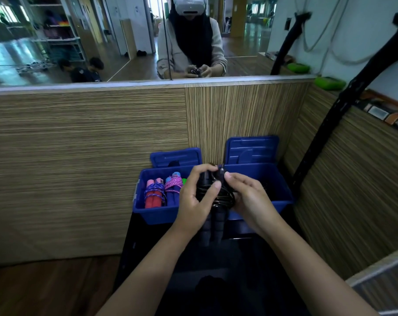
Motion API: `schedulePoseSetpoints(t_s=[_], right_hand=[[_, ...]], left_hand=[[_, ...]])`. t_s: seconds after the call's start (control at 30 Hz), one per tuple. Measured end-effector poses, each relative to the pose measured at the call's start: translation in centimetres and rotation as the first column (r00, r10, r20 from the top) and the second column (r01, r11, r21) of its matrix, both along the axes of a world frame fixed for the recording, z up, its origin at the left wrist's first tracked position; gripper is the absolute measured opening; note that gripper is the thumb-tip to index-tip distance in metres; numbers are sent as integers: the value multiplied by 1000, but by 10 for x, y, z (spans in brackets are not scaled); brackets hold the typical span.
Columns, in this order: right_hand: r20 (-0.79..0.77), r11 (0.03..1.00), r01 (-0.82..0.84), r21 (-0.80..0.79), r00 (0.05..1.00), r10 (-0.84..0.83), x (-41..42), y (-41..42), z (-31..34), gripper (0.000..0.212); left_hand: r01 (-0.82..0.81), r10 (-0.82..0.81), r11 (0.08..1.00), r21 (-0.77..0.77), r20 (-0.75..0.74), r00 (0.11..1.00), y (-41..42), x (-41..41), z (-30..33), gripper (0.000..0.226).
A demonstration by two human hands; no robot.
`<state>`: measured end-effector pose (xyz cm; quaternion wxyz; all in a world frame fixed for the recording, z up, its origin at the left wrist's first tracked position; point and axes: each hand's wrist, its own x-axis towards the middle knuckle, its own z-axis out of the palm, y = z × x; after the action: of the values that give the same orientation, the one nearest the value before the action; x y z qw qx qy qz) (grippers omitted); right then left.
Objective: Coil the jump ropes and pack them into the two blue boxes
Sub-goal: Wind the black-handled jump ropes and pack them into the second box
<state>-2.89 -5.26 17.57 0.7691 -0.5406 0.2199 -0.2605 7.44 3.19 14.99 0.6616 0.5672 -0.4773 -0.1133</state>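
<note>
Over the front rims of the two blue boxes, both hands are working one black jump rope (216,199). The left hand (194,199) curls around the bundle's near side, thumb pressed flat on the wraps, pinning the two dark handles together. The right hand (245,197) pinches the loose cord near the top, its other fingers curled around the far side of the coil. So the rope is in the air, above the seam between the boxes, handles pointing down toward the person.

Left blue box (147,213) already holds a red-handled rope (152,195) bound in purple cord and a blue-handled one (173,190) bound in pink, side by side, with something green just behind. Right blue box (282,197) looks dark inside; I can't tell what it holds.

To finish well, I'd say: keep that thumb clamped so the wraps don't spring loose, pull the last turn snug, and tuck the tail under a wrap before letting go. Then lay it alongside the others, handles parallel.
</note>
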Motion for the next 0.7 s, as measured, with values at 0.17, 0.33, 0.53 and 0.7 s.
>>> schedulePoseSetpoints(t_s=[0.17,0.33,0.53,0.7], right_hand=[[-16,998,56,-5,998,-56,2,9,-9,28],[-58,985,151,-83,986,-156,7,14,-11,39],[-45,980,191,-48,980,-193,8,14,-16,33],[-43,963,218,-160,973,-227,9,14,-16,38]], left_hand=[[-26,38,998,60,-210,977,-2,-7,4,9],[-72,80,996,51,-182,980,-2,-6,0,19],[-65,72,997,50,-160,984,-3,-5,-6,8],[-45,51,998,36,-202,978,-2,-5,-4,15]])
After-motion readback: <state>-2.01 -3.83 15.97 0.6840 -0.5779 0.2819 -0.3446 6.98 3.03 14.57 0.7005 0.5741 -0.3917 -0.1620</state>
